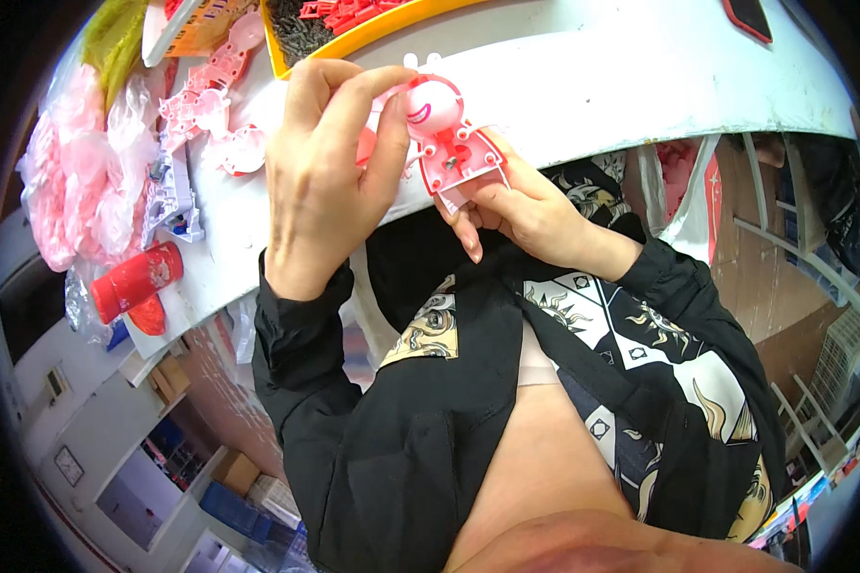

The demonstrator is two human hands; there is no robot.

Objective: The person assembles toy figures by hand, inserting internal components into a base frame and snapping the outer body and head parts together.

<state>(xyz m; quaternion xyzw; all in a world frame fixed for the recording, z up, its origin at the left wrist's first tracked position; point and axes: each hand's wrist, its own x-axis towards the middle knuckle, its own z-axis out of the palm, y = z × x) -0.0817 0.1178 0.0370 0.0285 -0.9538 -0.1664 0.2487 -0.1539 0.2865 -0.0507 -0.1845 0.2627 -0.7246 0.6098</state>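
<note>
A pink plastic toy shell is held up over the table's near edge, its hollow, pegged inside showing. At its top sits a white ball-shaped head with a pink curved mark, set in a pink rim with small white knobs above. My right hand grips the shell's lower end from the right. My left hand comes from the left with thumb and forefinger closed at the head's left edge. A bit of pink plastic shows behind the left fingers; what it belongs to is hidden.
On the white table are pink plastic parts, a lavender plastic part and a red cylinder at left. A yellow-rimmed tray holds black and red pieces. Pink-filled bags bulge at far left; a phone lies far right.
</note>
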